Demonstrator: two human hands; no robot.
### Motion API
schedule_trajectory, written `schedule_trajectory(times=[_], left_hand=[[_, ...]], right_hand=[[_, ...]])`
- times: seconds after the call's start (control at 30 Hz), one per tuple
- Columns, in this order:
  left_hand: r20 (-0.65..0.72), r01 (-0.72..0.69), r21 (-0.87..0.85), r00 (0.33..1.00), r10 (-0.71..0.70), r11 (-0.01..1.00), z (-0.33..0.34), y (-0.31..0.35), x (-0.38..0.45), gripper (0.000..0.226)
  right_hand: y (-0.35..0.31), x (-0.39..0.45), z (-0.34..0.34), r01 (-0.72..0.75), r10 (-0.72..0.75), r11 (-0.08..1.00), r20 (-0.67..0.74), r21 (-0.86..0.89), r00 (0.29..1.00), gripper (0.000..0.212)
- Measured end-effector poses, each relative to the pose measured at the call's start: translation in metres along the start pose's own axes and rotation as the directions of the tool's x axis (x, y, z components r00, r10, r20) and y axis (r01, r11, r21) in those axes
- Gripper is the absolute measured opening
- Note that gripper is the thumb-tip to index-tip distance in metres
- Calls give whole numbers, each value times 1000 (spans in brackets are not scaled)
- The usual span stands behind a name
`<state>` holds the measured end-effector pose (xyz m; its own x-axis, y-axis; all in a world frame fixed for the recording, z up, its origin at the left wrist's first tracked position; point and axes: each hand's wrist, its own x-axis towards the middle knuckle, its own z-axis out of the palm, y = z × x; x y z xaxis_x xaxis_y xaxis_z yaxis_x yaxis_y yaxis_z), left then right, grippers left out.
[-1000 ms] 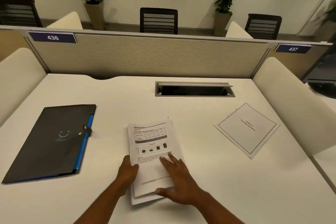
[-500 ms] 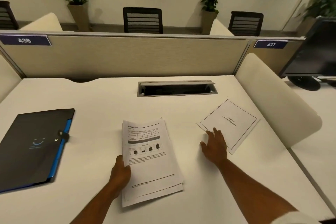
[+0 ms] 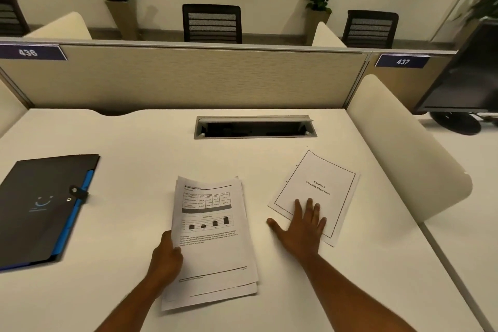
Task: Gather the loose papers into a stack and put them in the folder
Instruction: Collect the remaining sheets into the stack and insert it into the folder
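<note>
On the white bench [image 3: 134, 224] a stack of papers [image 3: 215, 245] lies in front of the person, its sheets slightly fanned at the edges; the top sheet shows a table, a small bar chart and lines of text. The left hand [image 3: 167, 256] holds the stack at its left edge, the thumb lying on the top sheet and the fingers hidden at or under the edge, so the grip there is closed on the papers. To the right of the stack, apart from it, a single bordered sheet [image 3: 320, 186] lies turned at an angle, printed with "Chapter 6" and a second line of title text. The right hand [image 3: 301, 229] rests flat on the near corner of this sheet, fingers straight and spread, the thumb reaching out over bare bench toward the stack; its grip is wide and holds nothing.

Well to the left lies the black folder [image 3: 40, 205], closed, with a blue edge along its right side, a small snap tab and a pale smile mark on its cover. No paper touches it.

Farther back a grey cable tray [image 3: 254, 127] is sunk in the bench. Behind it stands a beige partition [image 3: 188, 75] with labels 436 and 437. A dark monitor [image 3: 469, 75] stands at the far right.
</note>
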<state>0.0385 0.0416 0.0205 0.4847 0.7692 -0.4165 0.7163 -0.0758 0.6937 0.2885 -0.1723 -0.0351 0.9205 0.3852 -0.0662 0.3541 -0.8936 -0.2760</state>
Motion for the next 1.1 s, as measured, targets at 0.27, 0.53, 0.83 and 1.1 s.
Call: schedule_trajectory(times=[0.27, 0.53, 0.83, 1.1], left_hand=[[-6, 4, -27, 1000, -4, 1000, 0, -3, -8, 42], [121, 58, -175, 992, -37, 983, -15, -12, 0, 39], [201, 123, -288, 977, -66, 950, -17, -14, 9, 36], [317, 250, -408, 941, -121, 878, -26, -4, 16, 47]], right_hand=[[-1, -19, -10, 179, -194, 978, -160, -106, 968, 62], [-14, -24, -28, 198, -174, 952, -116, 235, 978, 49], [-91, -95, -11, 483, -502, 741, -93, 467, 860, 51], [-109, -122, 21, 759, -786, 618, 139, 204, 602, 48]])
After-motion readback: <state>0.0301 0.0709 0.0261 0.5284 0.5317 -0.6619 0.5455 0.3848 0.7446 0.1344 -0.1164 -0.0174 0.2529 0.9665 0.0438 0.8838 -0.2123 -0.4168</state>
